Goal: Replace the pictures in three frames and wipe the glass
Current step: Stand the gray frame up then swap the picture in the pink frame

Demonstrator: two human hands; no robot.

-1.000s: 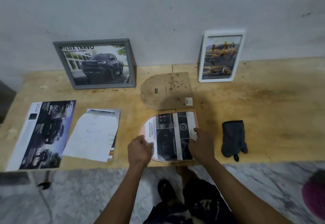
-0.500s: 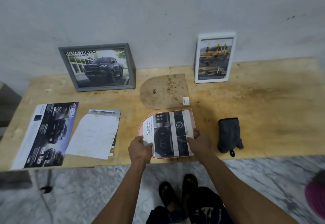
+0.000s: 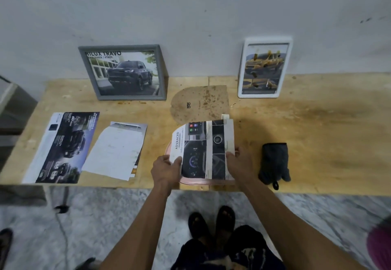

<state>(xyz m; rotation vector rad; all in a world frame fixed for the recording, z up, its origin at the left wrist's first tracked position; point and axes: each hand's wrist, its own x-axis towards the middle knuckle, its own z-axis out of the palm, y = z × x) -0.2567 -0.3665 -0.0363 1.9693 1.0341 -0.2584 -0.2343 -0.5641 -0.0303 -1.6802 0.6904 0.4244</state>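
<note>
At the worktop's [image 3: 317,121] near edge, left hand [image 3: 164,169] and right hand [image 3: 238,164] each pinching a side of the printed picture [image 3: 203,149], now lifted off the pink arched frame [image 3: 190,182] where it lay flat a second ago. Third frame emptied, probably. Further back, loose backing board [image 3: 201,102]; against the wall, grey frame [image 3: 122,72] and white frame [image 3: 264,67], already filled.

Plywood bench [image 3: 317,121] against wall, bearing grey frame [image 3: 121,72], white frame [image 3: 264,67], arched backing board [image 3: 201,102], pink frame [image 3: 198,182], brochure [image 3: 63,149], paper sheets [image 3: 116,151], dark cloth [image 3: 274,161].
</note>
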